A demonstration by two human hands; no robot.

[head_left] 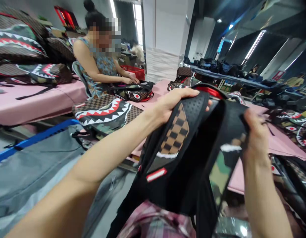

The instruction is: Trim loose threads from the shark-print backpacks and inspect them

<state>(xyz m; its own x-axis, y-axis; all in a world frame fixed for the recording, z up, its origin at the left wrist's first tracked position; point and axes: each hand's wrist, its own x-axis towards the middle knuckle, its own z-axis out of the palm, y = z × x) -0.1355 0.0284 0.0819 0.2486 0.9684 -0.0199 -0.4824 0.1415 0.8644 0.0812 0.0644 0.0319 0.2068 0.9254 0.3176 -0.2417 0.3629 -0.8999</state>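
Both my hands hold up a black backpack [185,178] in front of my body, its back side and straps facing me. My left hand [176,100] is closed round the top of a padded shoulder strap [176,132] with a brown checkered panel. At the other side, my right hand [258,135] grips the bag's edge beside a strap with a camouflage panel [220,170]; it is slightly blurred. Red lining [211,92] shows at the top. The bag hides some of my fingers.
A checkered shark-mouth backpack [105,112] lies on the pink table [161,87]. Beyond it, a co-worker [98,62] handles another bag [135,92]. More backpacks [291,125] lie at right. A blue-rimmed grey bin [38,172] stands at lower left.
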